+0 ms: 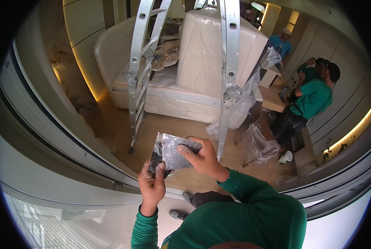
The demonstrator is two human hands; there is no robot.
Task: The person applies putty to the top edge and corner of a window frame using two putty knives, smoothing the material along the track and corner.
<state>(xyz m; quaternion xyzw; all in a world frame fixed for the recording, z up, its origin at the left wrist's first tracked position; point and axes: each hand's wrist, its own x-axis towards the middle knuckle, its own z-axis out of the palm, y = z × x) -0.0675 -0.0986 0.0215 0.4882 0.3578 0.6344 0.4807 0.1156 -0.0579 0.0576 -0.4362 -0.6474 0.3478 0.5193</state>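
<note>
Smeared with white residue, a flat grey putty spreader [172, 150] is gripped by my right hand [204, 159], its thumb lying across the face. My left hand [152, 184] pinches a second, darker spreader [156, 154] from below, fingers closed round its lower part. The two blades meet at their edges in front of me, the dark one at the left, partly behind the grey one. White dust marks the fingers of both hands.
An aluminium folding ladder [231, 54] stands ahead. Behind it are a plastic-wrapped bed base [169, 103] and an upright mattress [202, 54]. At right, people in green [314, 97] stand near a plastic-draped stool [258, 143] and a white bucket [286, 157]. A sliding-door track [86, 157] curves nearby.
</note>
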